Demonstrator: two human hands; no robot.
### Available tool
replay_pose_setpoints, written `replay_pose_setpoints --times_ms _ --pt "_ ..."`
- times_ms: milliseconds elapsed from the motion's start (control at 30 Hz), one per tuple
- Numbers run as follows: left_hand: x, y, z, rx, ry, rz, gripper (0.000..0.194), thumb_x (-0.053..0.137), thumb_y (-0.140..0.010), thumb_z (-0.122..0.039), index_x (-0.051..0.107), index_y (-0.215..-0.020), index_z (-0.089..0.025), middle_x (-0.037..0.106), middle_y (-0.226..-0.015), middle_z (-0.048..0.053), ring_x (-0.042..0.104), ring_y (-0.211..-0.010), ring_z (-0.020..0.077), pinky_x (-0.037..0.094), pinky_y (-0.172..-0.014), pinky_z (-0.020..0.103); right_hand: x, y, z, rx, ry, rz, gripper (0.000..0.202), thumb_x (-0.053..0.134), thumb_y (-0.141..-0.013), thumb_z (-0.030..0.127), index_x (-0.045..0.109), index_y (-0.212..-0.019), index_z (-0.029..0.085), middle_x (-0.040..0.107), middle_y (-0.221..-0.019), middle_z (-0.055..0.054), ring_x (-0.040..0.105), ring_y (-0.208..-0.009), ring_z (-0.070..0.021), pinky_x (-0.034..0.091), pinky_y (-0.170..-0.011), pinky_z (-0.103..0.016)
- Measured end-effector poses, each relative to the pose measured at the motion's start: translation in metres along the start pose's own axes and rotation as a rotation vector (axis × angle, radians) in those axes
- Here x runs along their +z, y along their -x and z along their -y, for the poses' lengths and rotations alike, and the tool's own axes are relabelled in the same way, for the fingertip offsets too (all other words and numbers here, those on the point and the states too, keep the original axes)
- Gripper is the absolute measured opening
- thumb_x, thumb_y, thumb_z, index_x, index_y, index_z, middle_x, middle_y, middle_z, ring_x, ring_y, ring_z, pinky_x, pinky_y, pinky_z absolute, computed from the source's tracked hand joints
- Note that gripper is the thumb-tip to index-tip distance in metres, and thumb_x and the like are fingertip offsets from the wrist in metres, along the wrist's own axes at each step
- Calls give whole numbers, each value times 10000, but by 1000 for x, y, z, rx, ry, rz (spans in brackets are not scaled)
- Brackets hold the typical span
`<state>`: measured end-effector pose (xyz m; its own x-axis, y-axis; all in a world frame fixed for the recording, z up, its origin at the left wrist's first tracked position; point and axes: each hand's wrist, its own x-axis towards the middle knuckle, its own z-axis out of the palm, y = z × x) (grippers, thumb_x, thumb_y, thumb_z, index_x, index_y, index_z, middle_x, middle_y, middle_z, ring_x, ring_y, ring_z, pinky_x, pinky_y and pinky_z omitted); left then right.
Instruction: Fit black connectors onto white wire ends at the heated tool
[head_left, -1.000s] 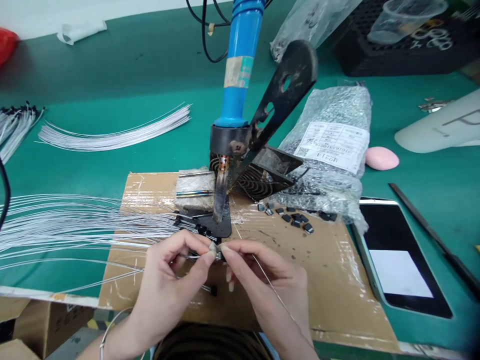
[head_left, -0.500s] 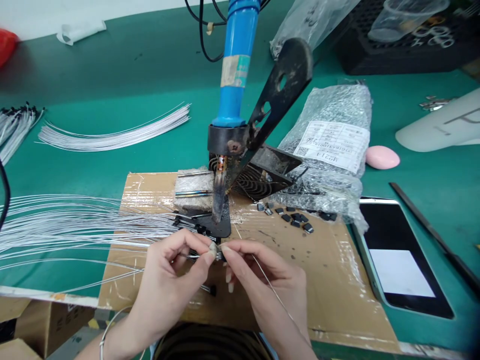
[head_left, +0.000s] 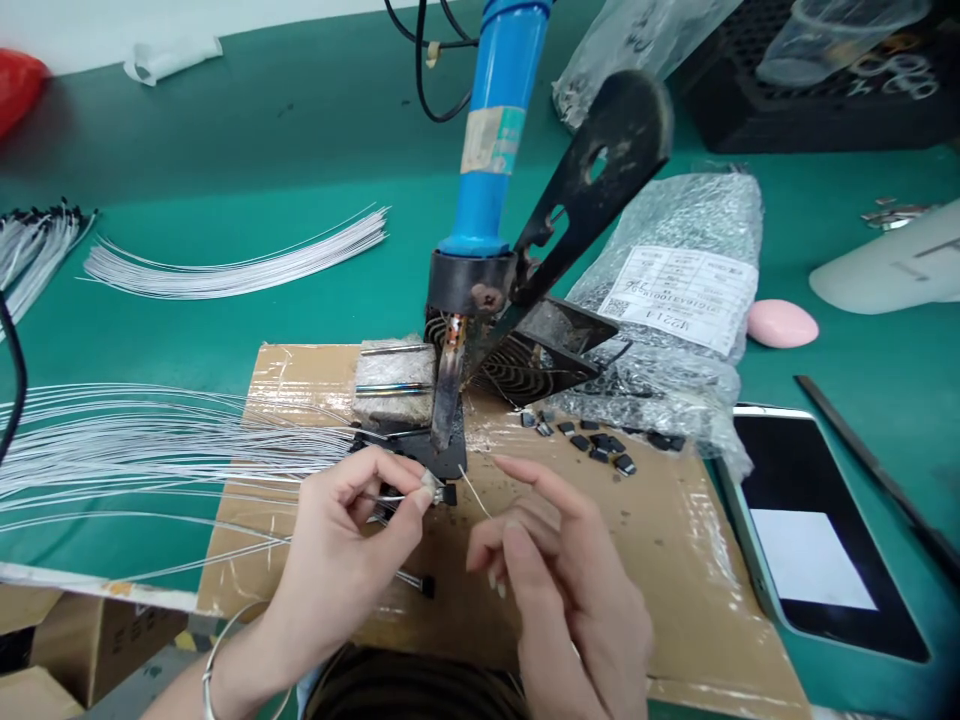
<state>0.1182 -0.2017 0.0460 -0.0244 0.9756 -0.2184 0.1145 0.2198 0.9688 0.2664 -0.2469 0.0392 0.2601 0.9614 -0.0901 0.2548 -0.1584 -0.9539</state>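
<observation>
My left hand (head_left: 360, 550) pinches a white wire with a small black connector (head_left: 448, 494) at its end, which sticks out past the thumb and index finger. Apart from it, on the right, my right hand (head_left: 570, 570) has its index finger stretched out and its other fingers curled. A thin solder wire (head_left: 474, 492) runs into those curled fingers, its tip pointing up and left near the stand. Just above both hands, a blue-handled soldering iron (head_left: 491, 150) hangs tip-down in a black holder (head_left: 472, 282). Another black connector (head_left: 426, 587) lies below my left hand.
White wires (head_left: 172, 440) spread across the left side of the cardboard (head_left: 675, 580). Behind the iron's tip sit a cleaning pad (head_left: 394, 385) and a small fan (head_left: 525, 370). Loose black connectors (head_left: 598, 445), a bubble-wrap bag (head_left: 682, 240) and a phone (head_left: 825, 530) lie to the right.
My right hand has let go of the connector and moved right and down, its index finger now extended. My left hand still holds the wire, and the connector is more exposed.
</observation>
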Motion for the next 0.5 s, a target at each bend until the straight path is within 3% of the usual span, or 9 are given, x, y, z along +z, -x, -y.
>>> replay_pose_setpoints --times_ms 100,167,267,367,433,500 --pt "0 -4 -5 -1 -50 2 112 755 -830 -140 737 -728 -182 801 -818 22 659 -669 106 486 -609 173 -3 -5 -1 -108 66 -21 115 500 -1088 303 592 -1023 282 568 -670 63 498 -534 -119 363 -497 -244" --pt "0 -6 -9 0 -59 11 104 753 -808 -137 728 -713 -172 798 -800 25 665 -669 105 491 -611 167 -6 -10 -4 -188 71 -9 207 566 -1053 256 541 -848 258 525 -700 51 496 -580 -110 370 -511 -226" --pt "1 -10 -13 3 -46 19 101 737 -806 -133 718 -712 -165 794 -786 24 686 -686 105 510 -631 155 -7 -13 -8 -249 1 22 197 625 -1013 201 555 -835 248 624 -865 8 629 -790 -132 507 -721 -219" --pt "3 -13 -14 7 -39 34 115 722 -818 -131 711 -709 -165 780 -760 15 682 -683 99 519 -642 147 -5 -12 -7 -167 -73 3 195 608 -1022 215 575 -835 257 750 -1187 -40 721 -1133 -190 528 -996 -286" --pt "3 -14 -15 15 -30 32 125 720 -819 -130 708 -700 -166 773 -746 10 684 -686 100 528 -653 147 -3 -10 -5 -93 -123 10 221 600 -1031 242 569 -813 262 781 -1272 -35 744 -1196 -204 537 -1034 -295" --pt "3 -15 -16 16 -26 22 126 726 -817 -128 709 -699 -169 777 -751 8 690 -690 102 531 -654 147 -2 -9 -2 -39 -157 22 233 614 -1026 255 564 -798 263 813 -1251 -36 783 -1146 -202 585 -952 -265"
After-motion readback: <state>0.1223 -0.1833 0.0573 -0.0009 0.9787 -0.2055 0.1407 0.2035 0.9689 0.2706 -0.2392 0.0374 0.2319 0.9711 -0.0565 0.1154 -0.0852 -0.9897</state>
